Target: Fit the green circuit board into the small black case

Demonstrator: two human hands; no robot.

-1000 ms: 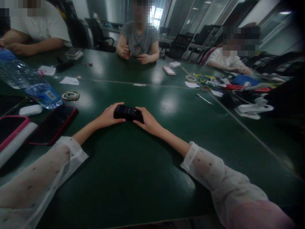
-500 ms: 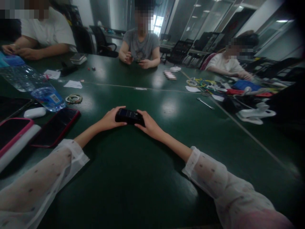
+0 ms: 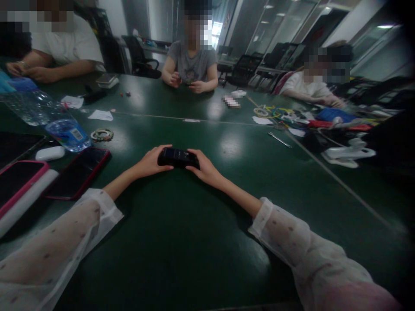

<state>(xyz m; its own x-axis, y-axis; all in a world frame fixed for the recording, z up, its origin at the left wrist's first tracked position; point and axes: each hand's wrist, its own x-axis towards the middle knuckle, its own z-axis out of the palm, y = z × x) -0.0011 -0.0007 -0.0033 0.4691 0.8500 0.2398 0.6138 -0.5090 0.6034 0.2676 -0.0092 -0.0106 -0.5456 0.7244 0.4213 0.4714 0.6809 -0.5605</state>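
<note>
A small black device [image 3: 177,158] with a dark screen on its upper face is held between my two hands, low over the green table [image 3: 181,242]. My left hand [image 3: 151,163] grips its left end, thumb along the near side and fingers behind. On the right end, my right hand [image 3: 203,166] holds it the same way. Whether the device touches the tabletop cannot be made out. To the left of my left hand lies a red-edged phone [image 3: 79,172], with a beaded bracelet [image 3: 102,135] beyond it.
Plastic bottles [image 3: 69,131], a white case [image 3: 50,153] and a pink-edged phone [image 3: 21,181] are at the left. A wrench [image 3: 279,140], cables [image 3: 272,112] and a white clamp-like object [image 3: 350,153] are at the right. Three people sit across the table.
The device's right end and my right hand have shifted very slightly to the right. Both hands keep their hold. The view has moved a little.
</note>
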